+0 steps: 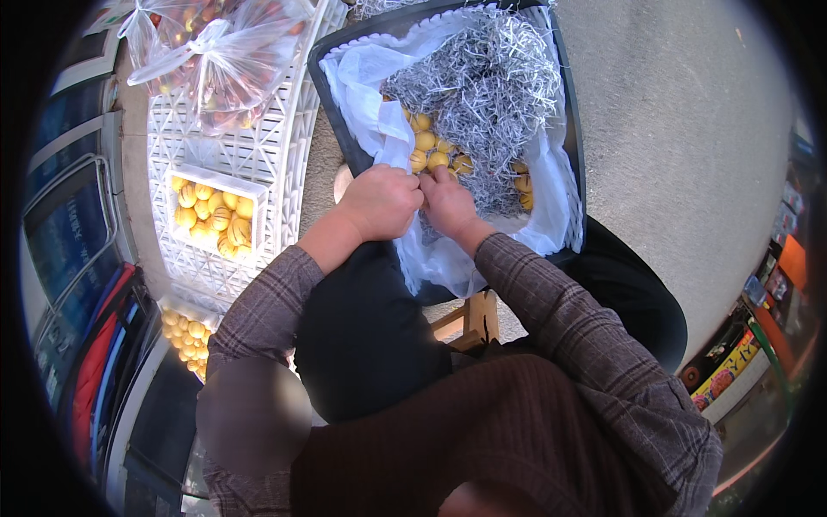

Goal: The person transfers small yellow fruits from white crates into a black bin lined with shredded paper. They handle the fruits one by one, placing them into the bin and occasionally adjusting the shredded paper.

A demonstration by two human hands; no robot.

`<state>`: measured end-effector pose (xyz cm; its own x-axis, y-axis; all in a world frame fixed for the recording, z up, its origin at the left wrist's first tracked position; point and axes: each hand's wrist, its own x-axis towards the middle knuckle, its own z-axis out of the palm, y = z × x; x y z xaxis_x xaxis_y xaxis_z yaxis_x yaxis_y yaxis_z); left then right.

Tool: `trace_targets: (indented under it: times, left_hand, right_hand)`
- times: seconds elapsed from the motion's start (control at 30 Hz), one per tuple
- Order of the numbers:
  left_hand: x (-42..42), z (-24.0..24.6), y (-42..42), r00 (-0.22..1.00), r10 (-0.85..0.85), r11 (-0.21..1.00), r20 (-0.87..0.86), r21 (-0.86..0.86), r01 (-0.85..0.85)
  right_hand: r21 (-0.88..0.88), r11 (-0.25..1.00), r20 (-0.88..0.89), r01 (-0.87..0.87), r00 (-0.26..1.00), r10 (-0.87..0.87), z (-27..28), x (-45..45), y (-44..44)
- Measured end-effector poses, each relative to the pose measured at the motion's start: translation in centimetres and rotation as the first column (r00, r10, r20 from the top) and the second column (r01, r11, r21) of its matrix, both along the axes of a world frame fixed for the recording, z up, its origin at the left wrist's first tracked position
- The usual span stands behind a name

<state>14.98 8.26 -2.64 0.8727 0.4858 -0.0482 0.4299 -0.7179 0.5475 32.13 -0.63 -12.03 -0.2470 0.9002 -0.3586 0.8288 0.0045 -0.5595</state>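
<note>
Before me stands a black plastic crate (575,148), lined with thin white sheeting (368,84). Inside lie yellow pepino melons (424,140) with dark stripes, partly buried in shredded paper (471,84). My left hand (386,201) is curled with its knuckles up over the crate's left side, against the white lining. Close beside it, my right hand (449,201) reaches down at the near end of the melons, index finger bent. The two hands' fingertips nearly meet. Whatever lies under the fingers is hidden, so a hold on something cannot be made out.
To my left, upturned white plastic crates (258,155) carry a small white basket (261,220) of pepino melons and knotted clear bags (232,64) of reddish fruit. More yellow fruit (187,333) sits nearer me. A wooden stool (481,316) shows beneath the crate. Packaged goods (775,278) line the far right.
</note>
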Motion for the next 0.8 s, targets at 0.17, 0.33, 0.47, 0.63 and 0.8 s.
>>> trace_targets:
  times: [0.17, 0.33, 0.47, 0.63, 0.8]
  left_hand:
    - [-0.1, 0.0, 0.1, 1.0, 0.007, 1.0, 0.03, 0.017, -0.007]
    - [-0.1, 0.1, 0.0, 1.0, 0.005, 1.0, 0.027, 0.015, -0.006]
    - [-0.2, 0.0, 0.1, 1.0, 0.007, 1.0, 0.027, 0.008, -0.008]
    - [-0.1, -0.1, 0.0, 1.0, 0.006, 0.999, 0.018, 0.041, -0.007]
    - [-0.3, -0.1, 0.0, 0.999, 0.015, 1.0, 0.05, 0.009, -0.016]
  right_hand:
    - [-0.068, 0.998, 0.063, 0.018, 0.998, -0.014, 0.3, -0.8, -0.8]
    - [-0.025, 0.998, 0.12, 0.05, 0.992, -0.047, -0.5, -2.1, -1.6]
    - [0.03, 0.999, 0.093, 0.032, 0.995, -0.035, -0.8, -1.8, -2.0]
    - [-0.045, 0.999, 0.12, 0.007, 0.993, -0.001, -0.9, -1.7, -1.9]
    - [-0.089, 0.996, 0.113, 0.023, 0.994, -0.013, 0.0, -1.6, -1.2]
